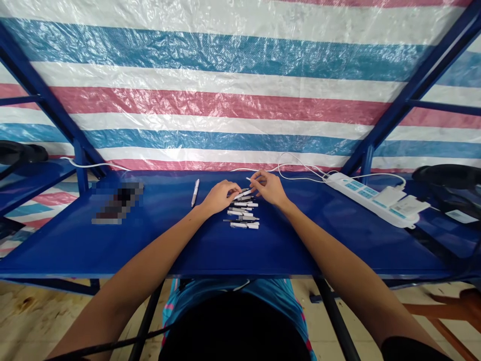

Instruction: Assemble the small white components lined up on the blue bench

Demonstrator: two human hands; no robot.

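Observation:
Several white and dark pens point(244, 225) lie crosswise in a loose column on the blue table, including some slim dark pieces and clear parts. At the far end of this column, my left hand point(220, 195) has its fingers bent together on the left end of a white pen point(244, 193). Opposite it, my right hand point(269, 187) is closed, its fingertips pinching a small white pen part point(248, 179) that sticks out to the left. Its full length is hidden by the fingers. A single white pen point(195, 193) lies apart, left of my left hand.
A white power strip point(370, 198) with plugged-in adapters sits at the right. White cables point(296, 165) run along the table's back edge. A pixelated object point(119, 203) lies at the left. Behind the blue table point(150, 245) hangs a striped plastic sheet point(225, 105).

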